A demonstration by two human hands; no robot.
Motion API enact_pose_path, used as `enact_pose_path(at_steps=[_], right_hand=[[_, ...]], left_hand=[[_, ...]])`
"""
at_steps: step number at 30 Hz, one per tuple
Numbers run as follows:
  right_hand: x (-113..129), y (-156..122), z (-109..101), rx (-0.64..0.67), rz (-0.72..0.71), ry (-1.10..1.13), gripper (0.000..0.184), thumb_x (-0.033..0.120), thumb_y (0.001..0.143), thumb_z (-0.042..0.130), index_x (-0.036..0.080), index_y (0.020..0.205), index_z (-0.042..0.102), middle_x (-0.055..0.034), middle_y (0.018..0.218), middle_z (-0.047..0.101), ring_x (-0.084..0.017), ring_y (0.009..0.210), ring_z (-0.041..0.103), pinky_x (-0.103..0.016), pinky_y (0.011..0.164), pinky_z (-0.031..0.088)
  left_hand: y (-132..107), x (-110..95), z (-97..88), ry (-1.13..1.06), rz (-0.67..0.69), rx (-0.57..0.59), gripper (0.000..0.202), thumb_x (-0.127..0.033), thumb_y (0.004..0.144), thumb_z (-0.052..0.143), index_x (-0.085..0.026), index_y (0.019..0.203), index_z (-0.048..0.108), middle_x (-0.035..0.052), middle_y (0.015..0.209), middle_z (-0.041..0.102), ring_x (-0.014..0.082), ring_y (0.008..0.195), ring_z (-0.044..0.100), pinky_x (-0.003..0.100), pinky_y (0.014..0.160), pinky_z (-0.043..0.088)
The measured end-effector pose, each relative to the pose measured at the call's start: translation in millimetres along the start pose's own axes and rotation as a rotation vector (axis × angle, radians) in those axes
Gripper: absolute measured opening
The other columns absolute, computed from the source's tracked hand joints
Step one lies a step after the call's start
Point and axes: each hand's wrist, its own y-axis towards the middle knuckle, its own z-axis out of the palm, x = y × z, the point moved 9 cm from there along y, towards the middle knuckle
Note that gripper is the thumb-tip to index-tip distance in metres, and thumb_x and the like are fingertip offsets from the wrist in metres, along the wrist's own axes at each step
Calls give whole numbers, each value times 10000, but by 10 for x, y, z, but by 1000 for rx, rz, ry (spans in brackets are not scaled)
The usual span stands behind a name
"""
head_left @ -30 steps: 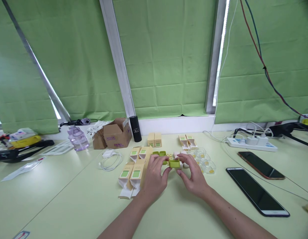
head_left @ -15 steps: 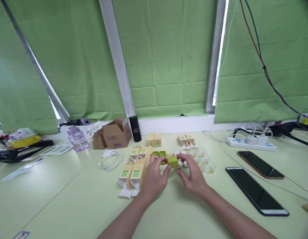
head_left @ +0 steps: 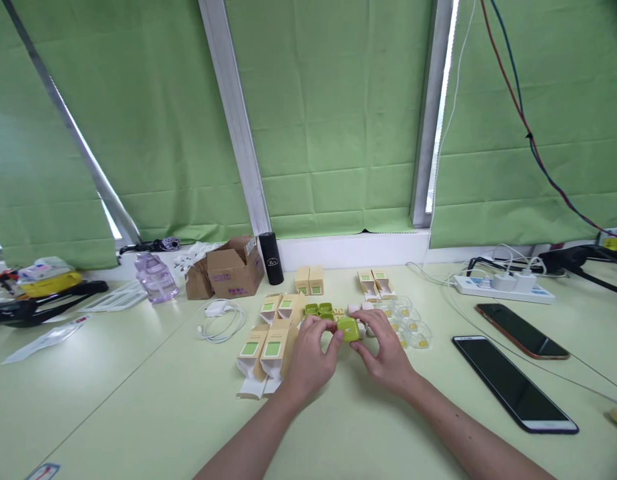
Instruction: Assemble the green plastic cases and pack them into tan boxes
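A small glossy green case (head_left: pixel 347 329) with rounded corners is held up between both hands, its broad face turned toward me. My left hand (head_left: pixel 312 357) pinches its left edge between thumb and fingers. At its right edge are the bent thumb and fingers of my right hand (head_left: pixel 384 350), closed on it. Behind the hands sit several open green cases (head_left: pixel 319 309) and small yellow pieces (head_left: pixel 338 311). White pieces (head_left: pixel 359 308) lie partly hidden behind my right hand. Clear round containers with yellow contents (head_left: pixel 413 327) stand to its right.
Several small cartons with green windows (head_left: pixel 272 350) stand left of my hands, the front ones with flaps open. More cartons (head_left: pixel 309 281) are farther back. A coiled white cable (head_left: pixel 223 321), cardboard box (head_left: pixel 235 268), black flask (head_left: pixel 271 259), phones (head_left: pixel 513 383) and power strip (head_left: pixel 503 287) surround them.
The green case has been tilted between my fingers, so more of its flat face shows, and it sits slightly lower. My hands have barely shifted.
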Motion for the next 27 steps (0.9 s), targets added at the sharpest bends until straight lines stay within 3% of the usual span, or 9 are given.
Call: enact_pose_path(at_steps=[6, 12, 17, 23, 27], right_hand=[[-44, -2, 1, -2, 50, 43, 424, 230, 942, 637, 294, 1357, 582, -99, 1222, 678, -317, 1156, 593, -494, 950, 555], [-93, -7, -10, -27, 83, 96, 381, 288, 973, 632, 285, 1353, 605, -102, 1202, 681, -302, 1110, 614, -459, 907, 562], [-119, -5, -23, -42, 113, 117, 375, 346, 994, 625, 284, 1364, 613, -108, 1195, 689, -298, 1089, 631, -425, 842, 573], [-55, 4, -10, -16, 73, 104, 338, 354, 1002, 603, 291, 1333, 624, -102, 1181, 699, -309, 1111, 624, -460, 892, 571], [-56, -5, 12, -2, 59, 109, 343, 344, 993, 608, 284, 1331, 623, -109, 1187, 698, -320, 1134, 619, -477, 903, 575]], left_hand=[[5, -31, -1, 39, 9, 28, 336, -462, 1066, 500, -206, 986, 702, 83, 996, 661, 256, 976, 650, 413, 858, 548], [5, -169, -41, 75, 87, 36, 316, -371, 1093, 429, -227, 1000, 694, 77, 962, 689, 274, 1000, 623, 432, 857, 536], [-12, -164, -63, 83, 111, -10, 213, -295, 1046, 524, -224, 1207, 644, 111, 1143, 663, 297, 1135, 611, 486, 963, 537], [-52, -245, -50, 126, 250, 20, 536, -144, 990, 557, -290, 1500, 484, 107, 1411, 625, 325, 1336, 473, 546, 1108, 473], [-75, -314, -19, 212, 311, 64, 680, -43, 954, 542, -377, 1544, 487, 88, 1569, 505, 350, 1396, 403, 608, 1145, 432]])
